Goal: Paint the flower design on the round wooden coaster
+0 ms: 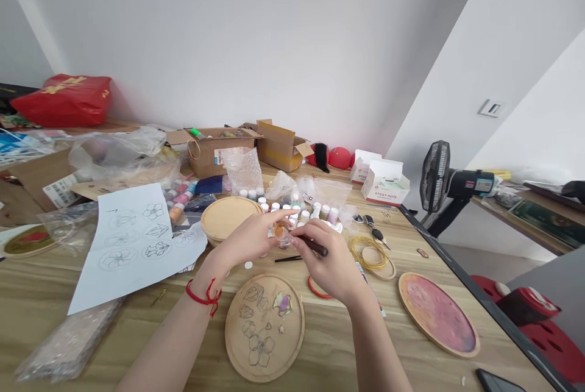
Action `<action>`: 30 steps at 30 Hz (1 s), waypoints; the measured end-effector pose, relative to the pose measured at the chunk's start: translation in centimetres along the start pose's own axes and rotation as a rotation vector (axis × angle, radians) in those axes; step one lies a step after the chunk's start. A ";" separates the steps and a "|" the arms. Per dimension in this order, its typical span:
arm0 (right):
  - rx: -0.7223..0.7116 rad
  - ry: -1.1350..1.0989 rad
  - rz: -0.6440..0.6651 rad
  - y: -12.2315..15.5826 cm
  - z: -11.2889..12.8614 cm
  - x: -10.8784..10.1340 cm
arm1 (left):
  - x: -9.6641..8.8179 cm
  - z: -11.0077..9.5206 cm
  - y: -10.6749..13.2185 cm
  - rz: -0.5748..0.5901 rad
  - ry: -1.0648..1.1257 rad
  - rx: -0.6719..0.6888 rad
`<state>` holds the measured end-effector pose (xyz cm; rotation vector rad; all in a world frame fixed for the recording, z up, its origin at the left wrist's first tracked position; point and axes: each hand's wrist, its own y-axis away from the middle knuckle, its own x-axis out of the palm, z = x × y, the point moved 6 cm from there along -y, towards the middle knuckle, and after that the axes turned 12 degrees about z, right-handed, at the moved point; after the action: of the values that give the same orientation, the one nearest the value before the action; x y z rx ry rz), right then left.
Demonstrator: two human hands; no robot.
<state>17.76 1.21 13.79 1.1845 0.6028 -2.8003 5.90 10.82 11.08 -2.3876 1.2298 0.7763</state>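
Above the grainy wooden table (114, 331), your left hand (244, 239), a red cord bracelet (204, 295) on its wrist, pinches a small clear jar (282, 235) of orange paint between curled fingers (269, 219). Your right hand (329, 261) closes firmly around a slim dark paintbrush (316, 245), its tip hidden beside the jar. Just behind stand little white-capped jars (283, 209); just below lies a round wooden plate (287, 343) with penciled flower outlines.
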 end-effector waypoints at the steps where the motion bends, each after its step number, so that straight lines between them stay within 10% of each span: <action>1: 0.007 0.014 -0.002 0.0 -0.1 0.0 | 0.0 0.0 0.0 -0.002 -0.007 0.009; 18: 0.056 -0.046 -0.004 -0.2 -1.0 0.0 | 0.3 0.2 -0.1 0.012 0.050 -0.035; 30: 0.006 0.070 -0.142 -0.3 -0.4 -0.6 | -0.3 -0.4 -0.4 -0.180 -0.090 0.053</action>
<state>18.41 1.54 14.02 1.2944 0.7113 -2.8885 6.25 11.01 11.61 -2.3535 0.9721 0.7748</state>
